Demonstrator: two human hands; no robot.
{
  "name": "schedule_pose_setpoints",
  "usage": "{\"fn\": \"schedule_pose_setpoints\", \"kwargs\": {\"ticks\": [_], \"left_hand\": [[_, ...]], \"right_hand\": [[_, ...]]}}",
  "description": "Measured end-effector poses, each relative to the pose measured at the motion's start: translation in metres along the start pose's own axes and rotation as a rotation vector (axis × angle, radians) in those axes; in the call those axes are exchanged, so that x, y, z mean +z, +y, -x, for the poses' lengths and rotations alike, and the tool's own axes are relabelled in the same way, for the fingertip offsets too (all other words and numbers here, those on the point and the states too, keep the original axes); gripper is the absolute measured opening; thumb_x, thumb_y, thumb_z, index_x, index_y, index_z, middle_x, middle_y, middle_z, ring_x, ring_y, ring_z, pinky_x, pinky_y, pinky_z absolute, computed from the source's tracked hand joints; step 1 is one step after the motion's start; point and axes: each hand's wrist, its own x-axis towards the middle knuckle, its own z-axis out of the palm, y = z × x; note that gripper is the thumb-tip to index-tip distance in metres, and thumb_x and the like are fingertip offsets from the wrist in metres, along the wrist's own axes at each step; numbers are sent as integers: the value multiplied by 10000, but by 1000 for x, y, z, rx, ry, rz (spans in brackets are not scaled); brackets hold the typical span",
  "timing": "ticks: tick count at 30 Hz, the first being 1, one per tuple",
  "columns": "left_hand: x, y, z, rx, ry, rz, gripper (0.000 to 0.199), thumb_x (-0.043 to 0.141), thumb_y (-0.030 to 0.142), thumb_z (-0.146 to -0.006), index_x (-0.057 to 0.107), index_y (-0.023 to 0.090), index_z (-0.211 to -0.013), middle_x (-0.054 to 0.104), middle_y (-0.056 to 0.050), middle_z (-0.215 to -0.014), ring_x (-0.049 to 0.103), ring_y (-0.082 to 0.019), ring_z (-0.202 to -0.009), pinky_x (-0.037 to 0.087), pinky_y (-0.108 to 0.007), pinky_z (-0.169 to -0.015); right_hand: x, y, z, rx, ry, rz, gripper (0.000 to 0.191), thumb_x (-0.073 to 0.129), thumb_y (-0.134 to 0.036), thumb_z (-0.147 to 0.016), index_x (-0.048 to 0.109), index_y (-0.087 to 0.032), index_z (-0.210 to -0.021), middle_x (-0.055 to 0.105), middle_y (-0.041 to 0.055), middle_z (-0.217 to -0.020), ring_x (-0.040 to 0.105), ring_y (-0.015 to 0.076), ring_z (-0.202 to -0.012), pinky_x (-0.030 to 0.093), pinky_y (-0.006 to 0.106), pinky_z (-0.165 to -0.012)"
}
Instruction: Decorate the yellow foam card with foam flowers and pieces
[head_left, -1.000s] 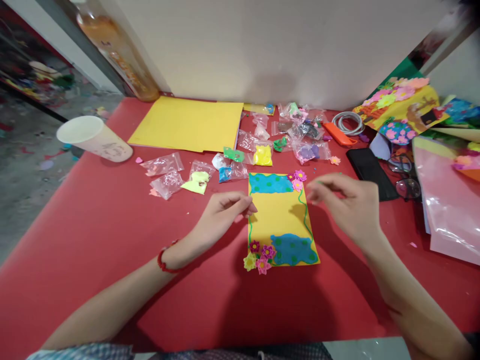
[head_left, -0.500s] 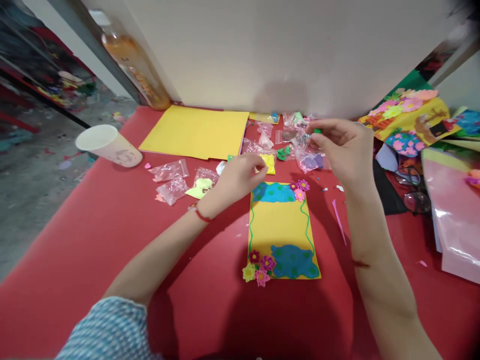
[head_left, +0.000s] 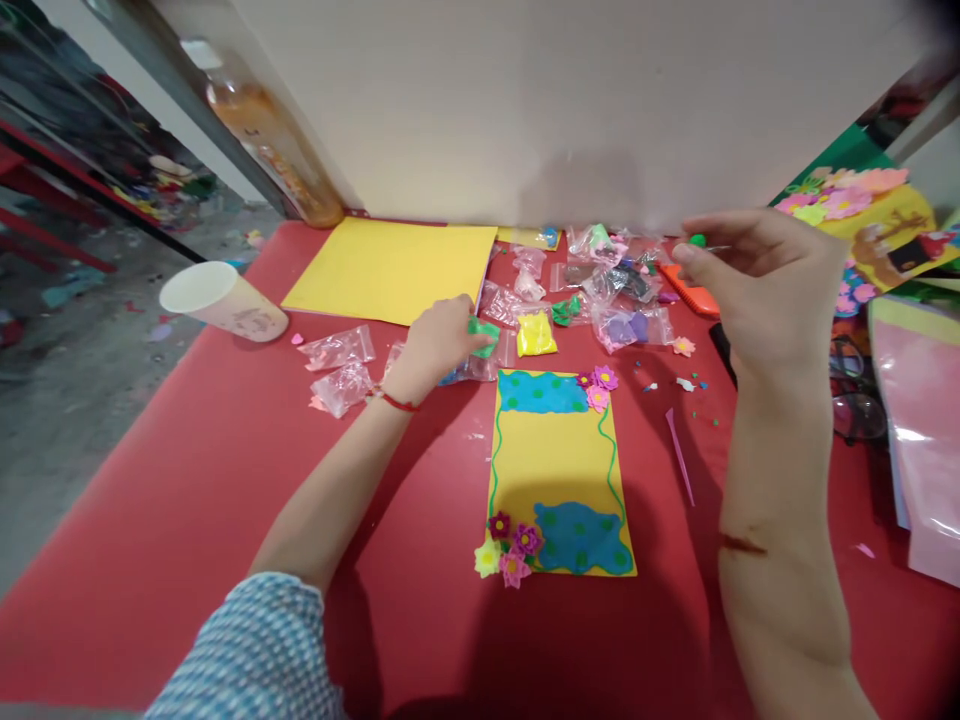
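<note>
My right hand (head_left: 772, 275) is raised above the right side of the table, pinching a small ball of green clay (head_left: 697, 241) between thumb and fingertips. My left hand (head_left: 431, 352) reaches down among the plastic bags, its fingers closed at a bag of green clay (head_left: 484, 335); the fingertips are partly hidden. Just right of it is a packet of yellow clay (head_left: 535, 334). Nearer to me lies a yellow card (head_left: 555, 455) decorated with blue clay patches with green dots, wavy green lines and clay flowers at two corners.
Several clay bags (head_left: 622, 325) lie along the back near a yellow folder (head_left: 390, 265). A paper cup (head_left: 225, 300) and an orange drink bottle (head_left: 270, 140) stand at the left. A pink clay tool (head_left: 679, 457), glasses (head_left: 859, 415) and a pink packet (head_left: 919, 430) are on the right.
My right hand has moved right and slightly up with the green clay ball. My left hand has shifted left, from beside the yellow packet to the bag of green clay.
</note>
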Motion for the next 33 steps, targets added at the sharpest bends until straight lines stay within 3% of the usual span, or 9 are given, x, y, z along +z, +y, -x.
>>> {"fn": "schedule_pose_setpoints", "kwargs": {"ticks": [2,4,7,9,16,22,25,28,33], "left_hand": [[-2,-2,-2,40,88,166,273,691,173,-626,637,141,-892,654,-78,-773,590,-233,-725,422,-313,-641],[-10,0,-1,45,168,415,249,688,146,-615,637,155,-859,608,-18,-653,568,-184,-659,417,-290,-613],[-23,9,8,22,180,843,148,675,168,-652,601,155,-780,543,21,-561,554,-136,-576,415,-256,-541],[-28,17,18,37,158,963,121,670,169,-656,552,157,-678,535,23,-546,543,-114,-542,403,-235,-502],[-27,32,35,60,96,1015,253,692,181,-644,442,177,-604,462,66,-500,464,-66,-460,366,-194,-446],[-23,34,34,47,154,1114,227,700,203,-636,577,152,-820,597,9,-713,562,-100,-639,452,-215,-567],[-25,35,38,115,29,1113,261,732,223,-620,645,144,-853,650,-23,-821,584,-116,-723,471,-215,-612],[-25,37,41,114,-147,1035,156,716,276,-655,660,131,-671,611,0,-622,528,-95,-572,422,-207,-513],[-20,39,43,128,-115,995,168,690,268,-681,648,133,-590,583,11,-547,492,-88,-526,380,-212,-494]], "right_hand": [[2,0,4,7,-38,13,51,693,-145,-713,707,-157,-760,682,25,-688,580,90,-581,477,270,-581],[7,1,11,35,-131,18,85,614,-168,-784,699,-163,-791,668,10,-677,586,92,-583,481,265,-581],[20,6,24,90,-323,41,155,556,-127,-793,685,-182,-860,661,-4,-746,593,98,-630,475,253,-591],[30,8,31,136,-415,56,158,533,-147,-805,682,-177,-850,627,-10,-716,548,88,-585,439,241,-554],[46,5,46,347,-665,-25,261,613,-412,-768,643,-158,-715,466,-46,-543,373,66,-476,284,224,-439],[40,5,45,308,-588,12,240,687,-384,-695,624,-162,-629,521,-26,-550,396,71,-501,282,230,-459],[40,1,46,304,-666,39,250,690,-392,-687,630,-159,-617,520,-25,-531,379,68,-477,267,233,-443],[42,-3,47,288,-717,60,201,674,-344,-703,650,-156,-636,511,-32,-520,352,60,-462,252,230,-431],[44,-5,50,288,-713,96,164,660,-307,-707,657,-153,-650,508,-39,-521,325,54,-456,252,225,-425]]}}
